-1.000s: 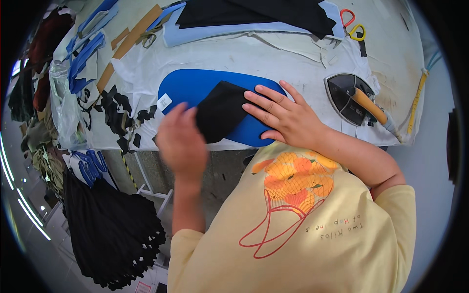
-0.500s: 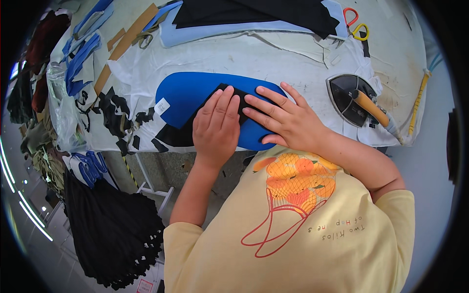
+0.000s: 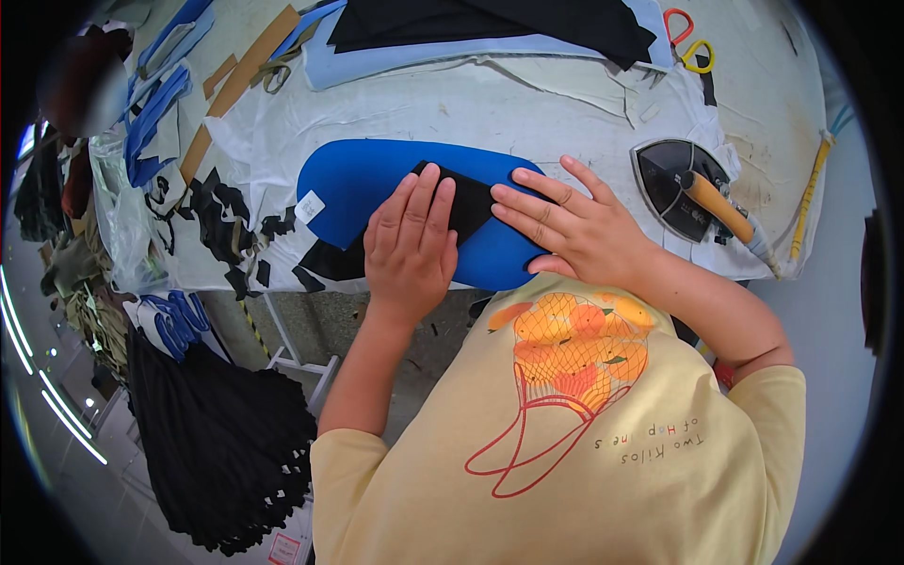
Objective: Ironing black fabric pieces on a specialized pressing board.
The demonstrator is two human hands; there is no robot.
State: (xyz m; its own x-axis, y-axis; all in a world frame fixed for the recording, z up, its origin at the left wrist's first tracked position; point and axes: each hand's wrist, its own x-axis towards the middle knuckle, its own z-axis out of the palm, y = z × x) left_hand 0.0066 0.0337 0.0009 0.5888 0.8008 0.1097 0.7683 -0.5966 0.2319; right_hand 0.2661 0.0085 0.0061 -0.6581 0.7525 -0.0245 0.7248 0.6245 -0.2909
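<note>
A rounded blue pad (image 3: pixel 358 179) with a small white label (image 3: pixel 309 207) lies at the near edge of the table. Across it runs a strip of black fabric (image 3: pixel 471 205), whose left end (image 3: pixel 334 261) reaches past the pad. My left hand (image 3: pixel 410 240) presses flat on the black strip, fingers stretched out and close together. My right hand (image 3: pixel 574 221) has its fingers spread, resting at the right part of the pad beside the strip's right edge. Both hands are open, and neither grips anything. Part of the strip is hidden under my left hand.
Right of the pad, an iron (image 3: pixel 683 188) with a wooden handle lies on the white cloth. Scissors (image 3: pixel 692 47) with red and yellow handles are at the far right, near stacked black fabric (image 3: pixel 490 26). Black scraps (image 3: pixel 221 217) lie left; a black garment (image 3: pixel 221 443) hangs below.
My right hand has slid to the right, off most of the black strip, so more of it shows. My left hand has shifted slightly left.
</note>
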